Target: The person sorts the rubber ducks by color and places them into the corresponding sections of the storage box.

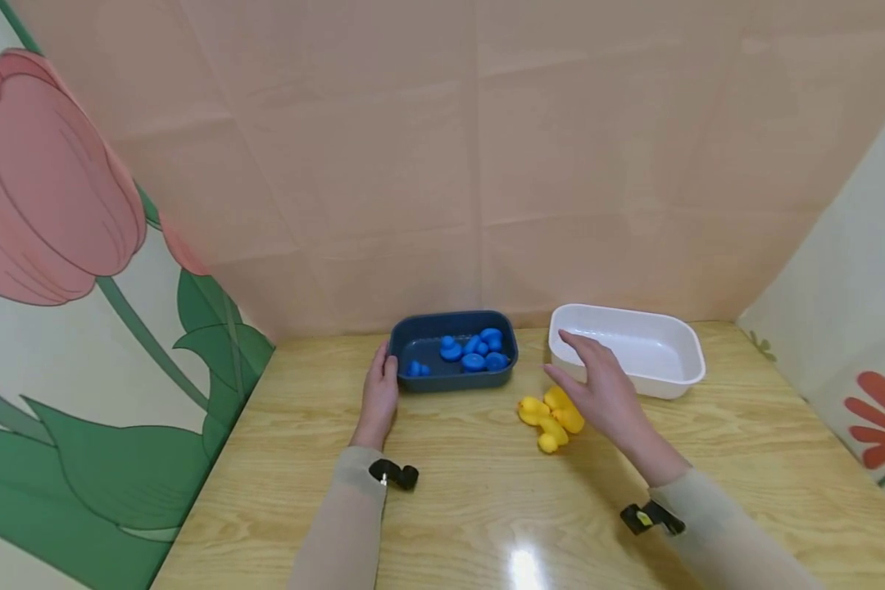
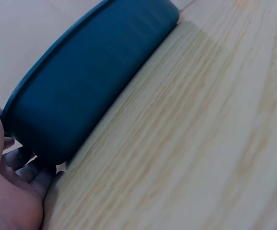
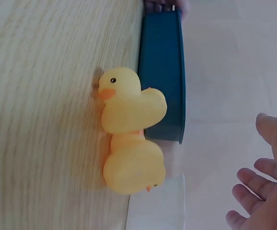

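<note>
My left hand (image 1: 380, 389) holds the left end of a dark blue tub (image 1: 453, 382), its thumb at the rim and its fingers along the outer wall. In the left wrist view the curled fingers (image 2: 26, 167) sit against the tub's end, close to the tabletop. Several small blue toys (image 1: 474, 362) lie inside it. My right hand (image 1: 606, 393) hovers with thumb and fingers spread, nothing between them. Beneath and left of it, yellow rubber ducks (image 1: 548, 418) lie together on the table; the right wrist view shows one duck (image 3: 129, 103) upright and another tipped over.
A white tub (image 1: 664, 385) stands at the back right, behind my right hand, with nothing seen in it. The wooden table (image 1: 457, 492) meets a pinkish cloth backdrop (image 1: 383, 205) at its far edge. Flower-printed panels (image 1: 819, 328) flank both sides.
</note>
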`<state>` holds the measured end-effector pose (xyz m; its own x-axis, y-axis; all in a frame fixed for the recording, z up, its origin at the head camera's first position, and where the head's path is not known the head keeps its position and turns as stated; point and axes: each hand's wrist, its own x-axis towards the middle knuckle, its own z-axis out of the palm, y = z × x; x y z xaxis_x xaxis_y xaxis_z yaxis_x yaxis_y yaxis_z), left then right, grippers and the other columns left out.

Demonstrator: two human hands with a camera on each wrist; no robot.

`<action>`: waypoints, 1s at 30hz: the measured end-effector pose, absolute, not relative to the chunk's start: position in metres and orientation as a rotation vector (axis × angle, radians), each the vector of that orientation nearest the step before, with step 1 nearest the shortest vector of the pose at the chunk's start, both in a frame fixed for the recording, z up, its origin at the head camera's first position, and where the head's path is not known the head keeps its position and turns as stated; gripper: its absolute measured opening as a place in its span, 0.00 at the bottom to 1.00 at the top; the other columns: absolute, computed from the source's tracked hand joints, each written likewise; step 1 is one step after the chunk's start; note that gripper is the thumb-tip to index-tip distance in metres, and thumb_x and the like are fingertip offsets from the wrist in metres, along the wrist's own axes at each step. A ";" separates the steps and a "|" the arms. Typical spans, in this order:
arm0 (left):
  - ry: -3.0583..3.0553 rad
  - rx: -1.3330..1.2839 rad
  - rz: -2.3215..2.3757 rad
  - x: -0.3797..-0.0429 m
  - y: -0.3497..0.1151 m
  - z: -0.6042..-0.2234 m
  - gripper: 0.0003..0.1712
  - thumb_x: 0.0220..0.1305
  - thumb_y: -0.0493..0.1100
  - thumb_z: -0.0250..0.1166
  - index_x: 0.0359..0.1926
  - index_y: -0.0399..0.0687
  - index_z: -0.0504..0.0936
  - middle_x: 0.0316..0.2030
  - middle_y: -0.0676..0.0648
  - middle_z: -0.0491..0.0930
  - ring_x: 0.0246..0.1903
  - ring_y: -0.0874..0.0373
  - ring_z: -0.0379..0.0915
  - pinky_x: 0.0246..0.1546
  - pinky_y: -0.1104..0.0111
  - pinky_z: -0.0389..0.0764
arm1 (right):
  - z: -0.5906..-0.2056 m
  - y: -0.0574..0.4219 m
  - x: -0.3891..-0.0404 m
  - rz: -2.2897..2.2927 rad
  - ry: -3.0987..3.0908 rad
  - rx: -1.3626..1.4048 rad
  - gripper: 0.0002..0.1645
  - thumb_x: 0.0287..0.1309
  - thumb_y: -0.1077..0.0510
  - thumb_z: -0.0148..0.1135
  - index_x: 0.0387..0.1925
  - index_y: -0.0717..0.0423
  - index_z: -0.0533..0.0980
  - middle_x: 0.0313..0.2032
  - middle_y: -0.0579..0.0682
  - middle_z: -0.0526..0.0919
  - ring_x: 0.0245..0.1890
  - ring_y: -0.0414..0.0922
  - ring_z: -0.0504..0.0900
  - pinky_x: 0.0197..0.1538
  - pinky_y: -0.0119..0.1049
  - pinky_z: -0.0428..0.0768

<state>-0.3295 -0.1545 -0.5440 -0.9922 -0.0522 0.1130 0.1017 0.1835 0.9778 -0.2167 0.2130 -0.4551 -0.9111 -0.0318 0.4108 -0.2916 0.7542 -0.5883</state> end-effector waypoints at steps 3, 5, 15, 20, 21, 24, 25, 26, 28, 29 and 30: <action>-2.328 -0.035 -1.941 -0.329 -0.156 -0.543 0.38 0.90 0.59 0.47 0.90 0.50 0.55 0.86 0.48 0.57 0.86 0.47 0.47 0.85 0.48 0.51 | -0.456 0.218 -0.213 0.954 -2.559 0.253 0.40 0.77 0.48 0.71 0.79 0.63 0.70 0.75 0.69 0.73 0.75 0.71 0.67 0.76 0.70 0.64; -2.335 -0.031 -1.936 -0.328 -0.157 -0.541 0.41 0.89 0.63 0.47 0.90 0.51 0.54 0.86 0.47 0.57 0.86 0.47 0.48 0.85 0.48 0.52 | -0.457 0.222 -0.211 0.952 -2.544 0.253 0.40 0.77 0.48 0.71 0.79 0.64 0.70 0.74 0.69 0.73 0.74 0.71 0.67 0.76 0.71 0.64; -2.372 -0.046 -1.883 -0.322 -0.155 -0.532 0.44 0.88 0.67 0.46 0.90 0.48 0.53 0.86 0.44 0.58 0.85 0.47 0.51 0.84 0.50 0.54 | -0.461 0.246 -0.197 0.953 -2.476 0.236 0.38 0.76 0.51 0.72 0.76 0.68 0.72 0.71 0.72 0.76 0.71 0.74 0.70 0.71 0.73 0.67; -2.402 -0.076 -1.824 -0.320 -0.157 -0.530 0.43 0.89 0.65 0.46 0.90 0.47 0.52 0.86 0.43 0.56 0.85 0.46 0.51 0.84 0.51 0.54 | -0.464 0.256 -0.195 0.953 -2.455 0.224 0.38 0.76 0.51 0.72 0.76 0.68 0.72 0.71 0.72 0.76 0.71 0.75 0.69 0.70 0.74 0.66; -2.411 -0.080 -1.812 -0.319 -0.158 -0.529 0.43 0.89 0.66 0.46 0.90 0.47 0.52 0.86 0.43 0.56 0.84 0.45 0.52 0.84 0.50 0.55 | -0.465 0.258 -0.195 0.956 -2.453 0.219 0.38 0.76 0.51 0.72 0.76 0.68 0.72 0.71 0.72 0.76 0.71 0.75 0.69 0.70 0.74 0.66; -2.455 -0.087 -1.740 -0.315 -0.159 -0.527 0.43 0.89 0.66 0.46 0.90 0.50 0.52 0.87 0.43 0.55 0.84 0.44 0.51 0.84 0.49 0.54 | -0.466 0.265 -0.193 0.965 -2.459 0.200 0.39 0.77 0.50 0.71 0.77 0.67 0.71 0.72 0.73 0.75 0.71 0.76 0.68 0.70 0.75 0.65; -2.469 -0.086 -1.713 -0.314 -0.159 -0.526 0.42 0.89 0.66 0.46 0.90 0.51 0.52 0.86 0.43 0.55 0.84 0.43 0.51 0.84 0.48 0.54 | -0.466 0.268 -0.192 0.968 -2.463 0.193 0.39 0.78 0.50 0.71 0.78 0.67 0.70 0.72 0.73 0.74 0.71 0.77 0.68 0.70 0.76 0.65; -2.486 -0.088 -1.682 -0.314 -0.160 -0.525 0.42 0.89 0.66 0.45 0.90 0.51 0.52 0.87 0.43 0.55 0.85 0.43 0.50 0.84 0.47 0.53 | -0.467 0.270 -0.191 0.968 -2.466 0.184 0.39 0.78 0.50 0.70 0.78 0.68 0.70 0.72 0.73 0.74 0.71 0.77 0.68 0.70 0.76 0.65; -2.512 -0.088 -1.628 -0.313 -0.160 -0.524 0.43 0.88 0.68 0.44 0.90 0.52 0.53 0.87 0.44 0.54 0.85 0.43 0.48 0.84 0.47 0.52 | -0.467 0.275 -0.191 0.967 -2.472 0.165 0.39 0.79 0.49 0.69 0.78 0.68 0.70 0.72 0.74 0.74 0.71 0.77 0.67 0.70 0.77 0.64; -2.522 -0.085 -1.608 -0.312 -0.160 -0.523 0.43 0.88 0.68 0.44 0.90 0.52 0.53 0.87 0.43 0.54 0.85 0.42 0.48 0.84 0.46 0.52 | -0.467 0.278 -0.190 0.965 -2.472 0.159 0.39 0.79 0.49 0.69 0.78 0.68 0.70 0.72 0.74 0.74 0.71 0.77 0.67 0.70 0.77 0.64; -2.531 -0.087 -1.591 -0.312 -0.160 -0.523 0.44 0.88 0.69 0.44 0.90 0.51 0.53 0.87 0.43 0.54 0.85 0.42 0.47 0.84 0.46 0.51 | -0.468 0.280 -0.190 0.965 -2.474 0.150 0.39 0.79 0.49 0.68 0.78 0.69 0.69 0.72 0.74 0.73 0.71 0.78 0.67 0.70 0.77 0.64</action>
